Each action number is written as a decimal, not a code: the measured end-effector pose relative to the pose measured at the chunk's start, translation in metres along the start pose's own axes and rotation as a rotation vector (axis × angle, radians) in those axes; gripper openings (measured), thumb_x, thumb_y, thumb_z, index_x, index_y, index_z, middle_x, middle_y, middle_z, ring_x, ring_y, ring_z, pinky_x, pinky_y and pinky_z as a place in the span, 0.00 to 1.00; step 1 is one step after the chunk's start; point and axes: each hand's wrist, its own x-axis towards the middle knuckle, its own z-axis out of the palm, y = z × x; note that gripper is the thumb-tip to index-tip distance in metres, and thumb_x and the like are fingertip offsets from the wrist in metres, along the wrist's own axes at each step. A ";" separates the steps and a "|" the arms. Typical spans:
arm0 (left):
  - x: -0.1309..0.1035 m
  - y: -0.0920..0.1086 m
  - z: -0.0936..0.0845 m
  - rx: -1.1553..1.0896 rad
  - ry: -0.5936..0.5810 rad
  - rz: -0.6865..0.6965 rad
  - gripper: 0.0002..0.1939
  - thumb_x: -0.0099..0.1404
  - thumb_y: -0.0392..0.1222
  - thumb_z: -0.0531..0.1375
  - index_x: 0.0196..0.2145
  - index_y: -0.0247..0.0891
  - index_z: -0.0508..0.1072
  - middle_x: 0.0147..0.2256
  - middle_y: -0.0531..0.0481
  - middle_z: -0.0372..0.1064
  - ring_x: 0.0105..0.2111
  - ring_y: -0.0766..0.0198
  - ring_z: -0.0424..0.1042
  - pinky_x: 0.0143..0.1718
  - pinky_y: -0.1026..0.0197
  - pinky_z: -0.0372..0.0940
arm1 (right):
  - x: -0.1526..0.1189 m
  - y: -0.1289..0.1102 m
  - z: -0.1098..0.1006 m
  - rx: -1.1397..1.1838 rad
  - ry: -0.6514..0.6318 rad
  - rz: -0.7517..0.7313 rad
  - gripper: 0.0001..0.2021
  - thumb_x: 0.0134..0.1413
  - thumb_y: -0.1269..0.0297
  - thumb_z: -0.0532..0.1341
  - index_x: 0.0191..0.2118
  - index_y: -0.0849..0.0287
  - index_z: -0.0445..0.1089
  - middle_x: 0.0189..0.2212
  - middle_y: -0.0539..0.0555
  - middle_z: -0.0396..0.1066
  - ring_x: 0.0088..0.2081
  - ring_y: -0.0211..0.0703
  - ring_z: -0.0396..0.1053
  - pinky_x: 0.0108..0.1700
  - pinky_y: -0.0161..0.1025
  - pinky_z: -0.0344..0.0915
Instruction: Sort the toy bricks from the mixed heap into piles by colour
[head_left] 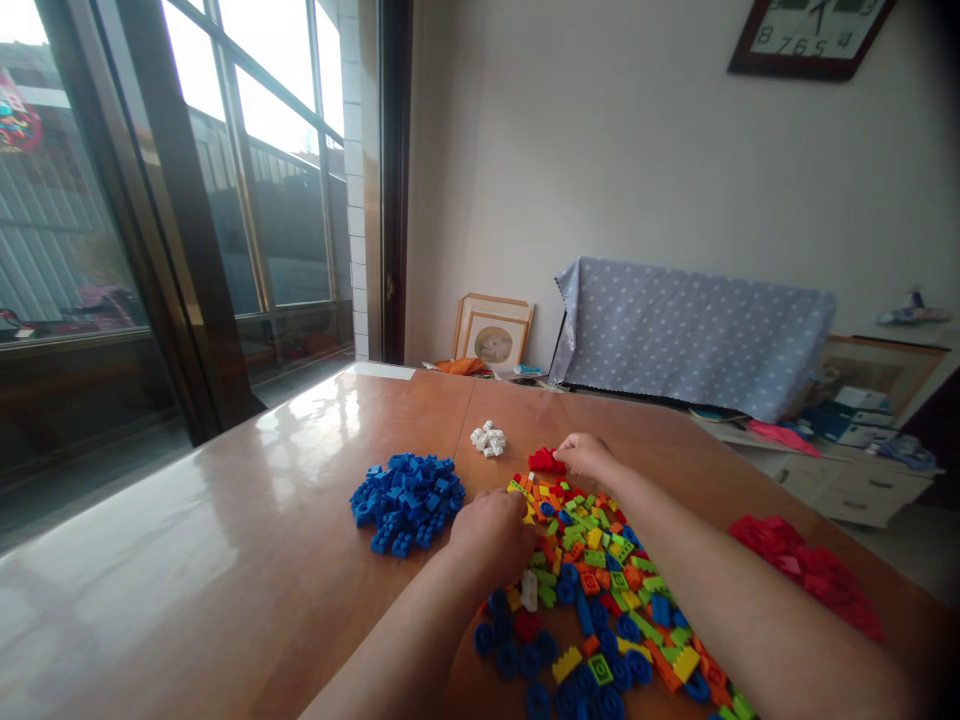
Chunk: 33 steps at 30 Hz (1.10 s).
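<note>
A mixed pile of toy bricks (592,540) in green, yellow, orange, blue and red, with blue wheel-like pieces at its near side, spreads over the wooden table. My left hand (491,530) is curled down at the pile's left edge; its fingertips and anything in them are hidden. At the pile's far end, my right hand (590,456) pinches at a small cluster of red bricks (546,460). Left of my left hand lies a heap of blue bricks (409,500). A small group of white bricks (489,438) sits farther back.
A heap of red pieces (806,570) lies beyond my right forearm. The glossy table (187,580) extends left toward glass doors (277,200). Behind it stand a polka-dot cloth cover (697,325), framed pictures (493,335) and a white drawer cabinet (862,485).
</note>
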 end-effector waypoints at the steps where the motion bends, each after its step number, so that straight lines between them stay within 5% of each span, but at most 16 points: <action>1: 0.000 0.000 0.000 -0.002 -0.001 0.001 0.12 0.64 0.51 0.54 0.39 0.44 0.71 0.43 0.46 0.74 0.45 0.49 0.73 0.42 0.55 0.67 | 0.000 -0.001 0.000 -0.020 0.013 -0.013 0.08 0.47 0.59 0.67 0.30 0.58 0.76 0.24 0.51 0.75 0.27 0.38 0.69 0.25 0.32 0.55; 24: -0.001 0.001 -0.002 0.010 -0.018 -0.004 0.12 0.65 0.52 0.54 0.39 0.44 0.72 0.44 0.45 0.74 0.46 0.50 0.72 0.42 0.56 0.68 | 0.001 -0.027 -0.002 -0.303 -0.077 -0.054 0.13 0.43 0.54 0.68 0.20 0.58 0.74 0.17 0.53 0.71 0.25 0.42 0.70 0.24 0.35 0.53; 33: -0.001 0.002 -0.003 0.028 -0.026 0.012 0.13 0.65 0.51 0.53 0.40 0.43 0.73 0.44 0.43 0.74 0.46 0.50 0.72 0.42 0.56 0.68 | -0.002 -0.034 0.001 -0.330 -0.021 0.003 0.18 0.50 0.46 0.63 0.27 0.58 0.78 0.24 0.58 0.75 0.29 0.45 0.73 0.25 0.36 0.56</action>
